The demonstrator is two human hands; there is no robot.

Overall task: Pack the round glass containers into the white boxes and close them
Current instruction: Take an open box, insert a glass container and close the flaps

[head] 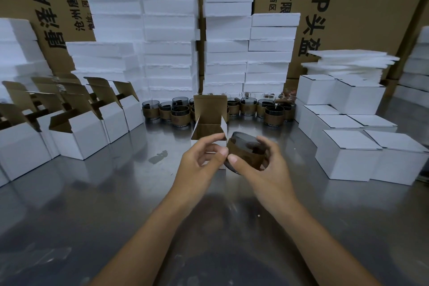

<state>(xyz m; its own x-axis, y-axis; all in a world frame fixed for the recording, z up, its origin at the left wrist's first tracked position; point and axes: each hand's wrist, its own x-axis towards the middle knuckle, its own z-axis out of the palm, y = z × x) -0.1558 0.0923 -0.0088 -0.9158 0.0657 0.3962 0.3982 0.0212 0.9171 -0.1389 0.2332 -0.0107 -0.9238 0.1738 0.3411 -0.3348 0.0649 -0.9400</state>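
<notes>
My right hand grips a round smoked-glass container with a brown band, tilted and held just above the steel table. My left hand holds the front of an open white box, thumb against the container's side. The box's brown-lined lid stands upright and its side flaps are spread. The container sits to the right of the box opening, touching its right corner. A row of several more banded glass containers stands behind the box.
Open white boxes with raised lids line the left side. Closed white boxes are stacked on the right. Stacks of white foam slabs and large brown cartons fill the back.
</notes>
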